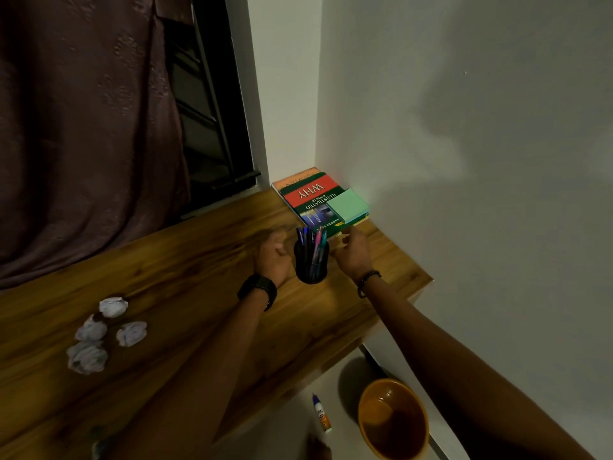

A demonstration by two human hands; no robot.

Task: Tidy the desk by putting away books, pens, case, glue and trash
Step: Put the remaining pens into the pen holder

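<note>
A black pen holder with several pens stands on the wooden desk, between my two hands. My left hand hovers just left of it, fingers loosely curled, holding nothing. My right hand is at its right, fingertips touching the front edge of the book stack in the far corner. A green sticky-note pad lies on top of the books. Several crumpled paper balls lie on the desk at the left. A glue bottle lies on the floor.
An orange bin stands on the floor under the desk's right end, close to the glue. The wall bounds the desk on the right. A dark curtain and window frame are behind the desk.
</note>
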